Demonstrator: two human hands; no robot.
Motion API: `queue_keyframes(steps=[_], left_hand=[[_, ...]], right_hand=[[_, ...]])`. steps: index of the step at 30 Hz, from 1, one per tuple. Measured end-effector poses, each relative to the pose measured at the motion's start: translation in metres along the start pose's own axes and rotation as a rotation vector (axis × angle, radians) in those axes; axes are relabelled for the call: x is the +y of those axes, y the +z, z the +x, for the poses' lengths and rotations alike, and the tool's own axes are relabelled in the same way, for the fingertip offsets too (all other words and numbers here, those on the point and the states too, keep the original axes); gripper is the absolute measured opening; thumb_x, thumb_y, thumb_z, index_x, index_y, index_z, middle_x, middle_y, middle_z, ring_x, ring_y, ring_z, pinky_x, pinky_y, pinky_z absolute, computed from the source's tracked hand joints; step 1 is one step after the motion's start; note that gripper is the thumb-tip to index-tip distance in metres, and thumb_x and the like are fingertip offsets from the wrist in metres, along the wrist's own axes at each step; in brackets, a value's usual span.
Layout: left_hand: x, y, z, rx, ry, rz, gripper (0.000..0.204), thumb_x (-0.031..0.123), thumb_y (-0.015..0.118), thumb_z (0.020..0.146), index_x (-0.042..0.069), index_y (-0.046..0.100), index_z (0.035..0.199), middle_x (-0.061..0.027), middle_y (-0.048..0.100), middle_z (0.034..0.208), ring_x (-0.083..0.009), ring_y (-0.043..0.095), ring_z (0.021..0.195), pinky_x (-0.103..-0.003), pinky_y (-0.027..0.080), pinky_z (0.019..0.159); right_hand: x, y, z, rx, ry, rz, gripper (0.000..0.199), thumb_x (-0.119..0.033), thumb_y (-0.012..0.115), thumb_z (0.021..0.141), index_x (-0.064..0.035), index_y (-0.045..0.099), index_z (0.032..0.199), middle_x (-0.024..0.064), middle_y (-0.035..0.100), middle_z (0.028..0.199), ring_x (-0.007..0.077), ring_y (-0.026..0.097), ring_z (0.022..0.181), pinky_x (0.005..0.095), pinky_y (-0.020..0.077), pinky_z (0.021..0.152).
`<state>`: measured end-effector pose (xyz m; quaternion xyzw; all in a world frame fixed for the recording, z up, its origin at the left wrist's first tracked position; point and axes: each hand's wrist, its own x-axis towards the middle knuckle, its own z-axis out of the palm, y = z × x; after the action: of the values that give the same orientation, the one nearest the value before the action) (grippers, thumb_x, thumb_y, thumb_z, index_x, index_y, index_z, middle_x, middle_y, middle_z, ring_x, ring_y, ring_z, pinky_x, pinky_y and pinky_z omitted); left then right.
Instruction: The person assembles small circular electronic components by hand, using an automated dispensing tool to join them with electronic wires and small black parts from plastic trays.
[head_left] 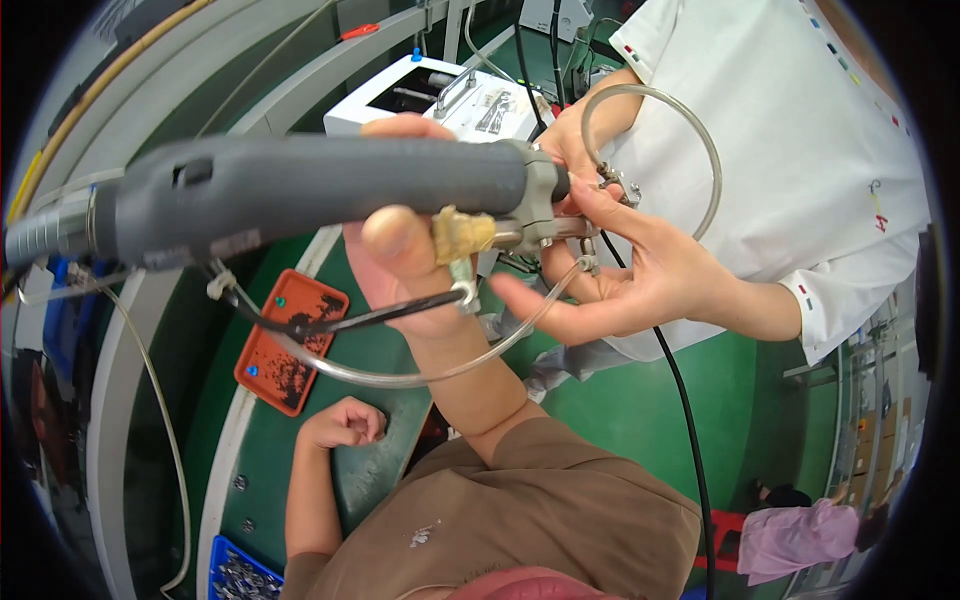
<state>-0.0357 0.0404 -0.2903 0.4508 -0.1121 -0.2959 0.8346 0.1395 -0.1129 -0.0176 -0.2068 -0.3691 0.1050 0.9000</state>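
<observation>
My right hand (385, 255) is raised and wrapped round a dark grey electric screwdriver (340, 185), thumb on the near side, fingers behind it. Tape and a grey clamp (540, 195) are at the screwdriver's right end. Two hands of a person in white work there: one hand (645, 275) pinches the metal fitting, the other (575, 140) is partly hidden. A clear tube (420, 380) loops below from the fittings. Over the green bench, my left hand (345, 422) is closed, its palm hidden, so what it may hold does not show.
An orange tray (262, 372) with small dark parts lies on the green bench (375, 460). A blue bin (230, 585) of metal parts is at lower left. Behind stands a white machine (375, 85). A black cable (690, 430) hangs at right; farther off is a person in pink (795, 535).
</observation>
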Motion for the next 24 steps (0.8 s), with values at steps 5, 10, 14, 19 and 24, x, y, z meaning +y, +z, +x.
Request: queue_keyframes(steps=[5,10,14,19,24], left_hand=[[0.001,0.002,0.001,0.003,0.0,0.038,0.01,0.003,0.07,0.07,0.0,0.064,0.078,-0.0085,0.057,0.077,-0.0227,0.052,0.078,-0.035,0.042,0.074],[0.004,0.008,0.002,0.016,-0.003,0.048,0.011,0.001,0.066,0.066,0.0,0.062,0.076,-0.0058,0.052,0.076,-0.0194,0.048,0.076,-0.031,0.038,0.07],[0.002,0.007,0.003,0.007,0.017,0.008,0.011,0.002,0.067,0.066,-0.001,0.061,0.076,-0.006,0.052,0.076,-0.0194,0.045,0.074,-0.032,0.037,0.07],[-0.002,0.006,0.005,0.017,0.035,-0.007,0.012,0.002,0.068,0.066,-0.001,0.061,0.076,-0.006,0.051,0.075,-0.0194,0.044,0.074,-0.032,0.036,0.07],[-0.001,0.006,0.004,0.0,0.046,0.001,0.015,0.006,0.071,0.068,0.0,0.061,0.075,-0.0053,0.049,0.074,-0.0194,0.043,0.074,-0.032,0.036,0.07]], right_hand=[[-0.007,0.01,-0.006,-0.002,-0.043,-0.123,0.075,-0.035,0.095,0.072,-0.0007,0.055,0.126,0.0049,0.066,0.109,0.0113,0.064,0.099,0.0258,0.0513,0.089],[-0.01,0.01,-0.004,0.026,-0.099,-0.172,0.07,-0.036,0.091,0.077,-0.001,0.057,0.127,0.003,0.067,0.107,0.0075,0.063,0.092,0.0216,0.0511,0.082],[-0.014,0.013,-0.003,-0.041,-0.103,-0.223,0.06,-0.031,0.088,0.082,-0.0025,0.059,0.126,0.0006,0.067,0.105,0.0055,0.061,0.091,0.0208,0.0499,0.082],[-0.011,0.015,-0.004,-0.072,-0.086,-0.2,0.053,-0.026,0.086,0.085,-0.004,0.06,0.126,-0.0012,0.065,0.103,0.0049,0.059,0.089,0.0207,0.0483,0.078],[-0.01,0.017,-0.008,-0.09,-0.068,-0.15,0.055,-0.025,0.087,0.084,-0.0043,0.059,0.127,-0.0007,0.065,0.105,0.0048,0.058,0.091,0.0208,0.0478,0.08]])
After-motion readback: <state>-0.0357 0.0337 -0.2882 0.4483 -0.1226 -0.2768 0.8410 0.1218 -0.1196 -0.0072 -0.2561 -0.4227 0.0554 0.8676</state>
